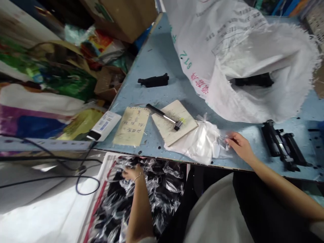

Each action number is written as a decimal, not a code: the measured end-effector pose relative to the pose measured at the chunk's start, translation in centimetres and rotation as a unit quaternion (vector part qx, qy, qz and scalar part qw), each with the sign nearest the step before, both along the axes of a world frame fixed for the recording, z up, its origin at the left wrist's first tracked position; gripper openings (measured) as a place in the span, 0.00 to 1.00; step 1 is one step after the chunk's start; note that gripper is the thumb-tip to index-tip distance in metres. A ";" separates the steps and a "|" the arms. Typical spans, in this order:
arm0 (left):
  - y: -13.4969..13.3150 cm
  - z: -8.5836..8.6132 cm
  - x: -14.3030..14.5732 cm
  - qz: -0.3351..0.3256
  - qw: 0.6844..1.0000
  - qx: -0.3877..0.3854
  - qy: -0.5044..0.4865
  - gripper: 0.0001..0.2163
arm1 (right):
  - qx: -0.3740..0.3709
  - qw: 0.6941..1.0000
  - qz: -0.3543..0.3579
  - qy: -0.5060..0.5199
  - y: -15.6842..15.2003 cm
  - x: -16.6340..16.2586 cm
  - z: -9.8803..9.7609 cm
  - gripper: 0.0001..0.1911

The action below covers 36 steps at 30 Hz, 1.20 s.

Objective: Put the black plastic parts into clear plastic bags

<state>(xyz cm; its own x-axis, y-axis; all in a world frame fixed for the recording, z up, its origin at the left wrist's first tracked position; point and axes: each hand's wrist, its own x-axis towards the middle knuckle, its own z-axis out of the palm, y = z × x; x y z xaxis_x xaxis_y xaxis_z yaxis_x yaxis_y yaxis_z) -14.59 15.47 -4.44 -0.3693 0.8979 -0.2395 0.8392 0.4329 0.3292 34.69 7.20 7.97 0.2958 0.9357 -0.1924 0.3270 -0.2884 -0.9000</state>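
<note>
- A clear plastic bag (223,145) is pinched at its edge between the thumb and fingers of the right hand (239,145), above the near edge of the blue table (152,50).
- The bag is placed just beside a pile of white and clear bags (202,143), by which the table's near edge is partly covered.
- The left hand (133,173) is lowered into a container (97,206) below the table edge, among black parts sealed in clear bags (173,184); whether anything is gripped by its fingers cannot be told.
- A bracelet (138,177) is worn on the left wrist.
- The bag pile is overlapped by a pale square board (164,130), on which the head of a black-handled hammer (164,116) is rested.
- To the left of the board, a yellow handwritten note (133,125) is laid flat, with a white box (105,125) set near it.
- A single black part (153,81) is left farther back on the table.
- Another dark part (254,80) is seen within the mouth of a white woven sack (273,101).
- Several black parts (280,145) are grouped to the right of the right hand.
</note>
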 end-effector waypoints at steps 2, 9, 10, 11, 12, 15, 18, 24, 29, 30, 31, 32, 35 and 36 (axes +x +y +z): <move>-1.8 2.0 2.7 0.096 0.990 0.099 0.038 0.23 | 0.001 0.999 -0.011 0.032 0.1 0.3 0.1 0.18; -7.7 10.8 22.4 -0.241 0.901 0.221 -0.286 0.12 | 0.005 0.996 -0.028 0.084 0.9 0.0 0.1 0.20; -7.7 11.5 25.8 -0.298 0.875 0.176 -0.339 0.14 | 0.009 0.996 -0.027 0.084 1.0 0.0 0.1 0.20; -7.4 12.0 28.9 -0.311 0.862 0.146 -0.373 0.17 | 0.013 0.995 -0.026 0.090 1.0 0.0 0.1 0.20; -7.0 12.2 31.4 -0.306 0.859 0.121 -0.392 0.18 | 0.019 0.994 -0.028 0.104 1.1 0.2 0.1 0.20; -5.5 12.0 35.5 -0.243 0.858 0.070 -0.447 0.13 | 0.029 0.984 -0.046 0.168 0.9 0.9 0.2 0.21; -4.9 12.0 35.7 -0.209 0.834 0.091 -0.502 0.11 | 0.031 0.976 -0.064 0.207 0.7 1.6 0.2 0.23; -5.5 14.3 34.4 -0.285 0.878 0.177 -0.342 0.03 | 0.022 0.965 -0.038 0.259 0.8 0.9 -0.7 0.19; -5.3 15.4 33.2 -0.451 0.837 0.250 -0.185 0.13 | 0.034 0.980 0.004 0.196 -0.3 2.3 1.5 0.10; -5.3 15.3 33.0 -0.463 0.832 0.255 -0.169 0.14 | 0.051 0.986 0.038 0.152 -1.0 3.3 2.7 0.10; -5.3 15.2 32.9 -0.466 0.831 0.258 -0.160 0.15 | 0.069 0.991 0.067 0.089 -1.7 4.6 3.9 0.11; -5.3 15.1 32.8 -0.467 0.830 0.260 -0.159 0.15 | 0.082 0.993 0.085 0.011 -2.7 6.0 5.2 0.12; -5.4 14.2 33.5 -0.468 0.826 0.257 -0.178 0.15 | 0.006 0.958 0.032 -0.286 -5.7 10.5 8.0 0.12; -5.5 13.8 33.9 -0.471 0.824 0.253 -0.188 0.16 | -0.040 0.931 0.026 -0.361 -6.6 11.7 8.3 0.13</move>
